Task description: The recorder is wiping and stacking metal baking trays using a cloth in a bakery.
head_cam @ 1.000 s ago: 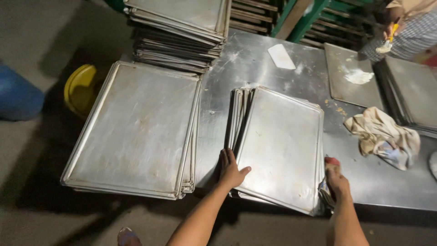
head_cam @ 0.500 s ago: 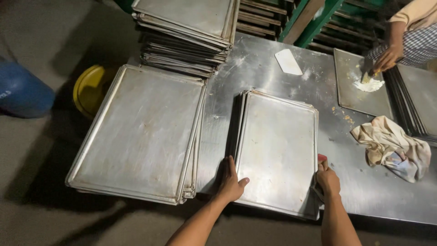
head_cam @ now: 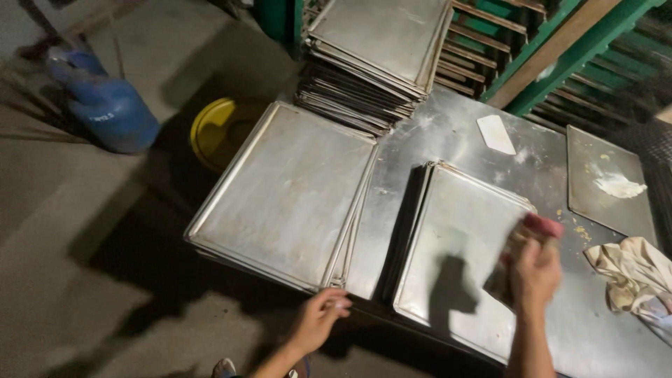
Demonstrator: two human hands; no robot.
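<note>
A stack of metal baking trays lies on the steel table in front of me. My right hand is above the right part of the top tray, gripping a reddish-handled tool that is blurred. My left hand hovers off the table's near edge, fingers loosely curled and empty, just below the gap between this stack and a second stack of trays on the left.
A tall pile of trays stands at the back. A white scraper, a tray with dough bits and a crumpled cloth lie to the right. A yellow bucket and blue cylinder sit on the floor.
My left hand has come off the tray's near edge and dropped below the table edge. My right hand has lifted from the tray's corner and moved over the tray with the tool.
</note>
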